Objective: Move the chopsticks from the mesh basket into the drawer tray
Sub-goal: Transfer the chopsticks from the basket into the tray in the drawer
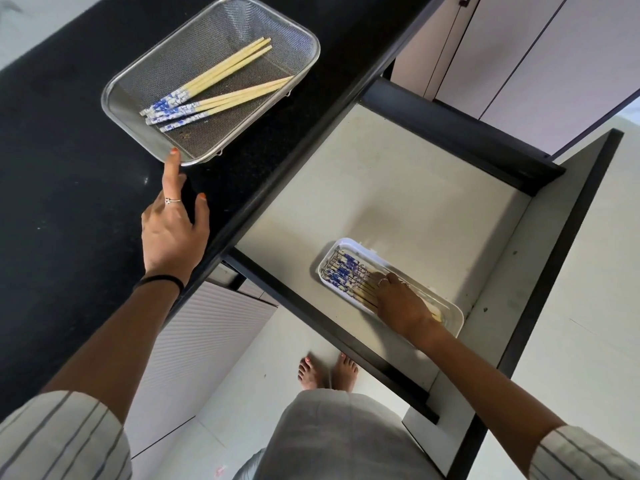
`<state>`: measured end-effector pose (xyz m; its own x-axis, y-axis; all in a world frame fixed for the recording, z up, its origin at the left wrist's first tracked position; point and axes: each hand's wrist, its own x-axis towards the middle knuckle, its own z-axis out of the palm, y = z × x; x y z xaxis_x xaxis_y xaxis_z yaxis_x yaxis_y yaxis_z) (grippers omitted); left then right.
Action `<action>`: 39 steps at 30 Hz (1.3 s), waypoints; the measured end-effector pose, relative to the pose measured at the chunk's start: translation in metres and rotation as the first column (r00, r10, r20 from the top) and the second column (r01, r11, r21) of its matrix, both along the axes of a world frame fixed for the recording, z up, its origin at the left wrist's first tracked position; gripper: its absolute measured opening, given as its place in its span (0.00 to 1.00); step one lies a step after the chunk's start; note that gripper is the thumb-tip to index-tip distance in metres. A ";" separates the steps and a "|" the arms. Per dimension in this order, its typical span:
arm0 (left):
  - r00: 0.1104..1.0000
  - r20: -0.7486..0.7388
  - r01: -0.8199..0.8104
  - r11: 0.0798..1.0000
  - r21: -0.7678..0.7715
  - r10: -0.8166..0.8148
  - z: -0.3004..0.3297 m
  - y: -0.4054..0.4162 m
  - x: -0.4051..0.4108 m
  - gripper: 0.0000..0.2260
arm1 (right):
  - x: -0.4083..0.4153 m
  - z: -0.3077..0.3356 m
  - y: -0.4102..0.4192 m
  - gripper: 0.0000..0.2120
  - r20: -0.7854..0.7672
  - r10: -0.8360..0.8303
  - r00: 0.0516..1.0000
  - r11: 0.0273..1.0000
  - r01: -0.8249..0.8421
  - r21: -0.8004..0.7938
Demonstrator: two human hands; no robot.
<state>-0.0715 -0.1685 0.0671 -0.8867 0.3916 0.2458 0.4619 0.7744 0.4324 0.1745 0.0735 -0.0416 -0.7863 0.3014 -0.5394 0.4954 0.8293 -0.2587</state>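
Observation:
A metal mesh basket point(301, 39) sits on the black counter and holds several bamboo chopsticks point(228, 69) with blue-and-white patterned ends. My left hand point(173, 223) touches the basket's near rim with its straight index finger and holds nothing. In the open drawer lies a white tray point(453, 315) with several chopsticks point(341, 273) of the same kind laid side by side. My right hand point(398, 303) rests on the chopsticks in the tray, covering their bare ends; whether its fingers grip any of them is hidden.
The drawer floor point(398, 188) is pale, with dark walls point(460, 133) around it. The black counter point(62, 140) stretches left of the basket. Pale cabinet doors point(540, 53) stand at the top right. My bare feet point(327, 372) are on the light floor below the drawer.

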 end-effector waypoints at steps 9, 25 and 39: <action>1.000 0.001 0.002 1.000 0.011 -0.002 0.002 0.001 0.002 0.30 | 0.004 0.013 0.014 0.24 -0.034 0.292 0.956 0.951 -0.286 0.120; 1.000 0.006 0.001 1.000 0.014 -0.001 0.001 0.001 0.001 0.30 | 0.006 0.009 0.014 0.23 -0.028 0.433 0.901 0.873 -0.411 0.264; 1.000 0.007 -0.007 1.000 0.005 0.007 0.001 0.001 0.001 0.30 | -0.018 0.010 0.006 0.16 0.040 0.362 0.931 0.865 -0.352 0.358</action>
<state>-0.0703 -0.1670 0.0684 -0.8912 0.3841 0.2415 0.4533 0.7756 0.4393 0.1568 0.0793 -0.0315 -0.8895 0.1633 -0.4268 0.1450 0.9866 0.0752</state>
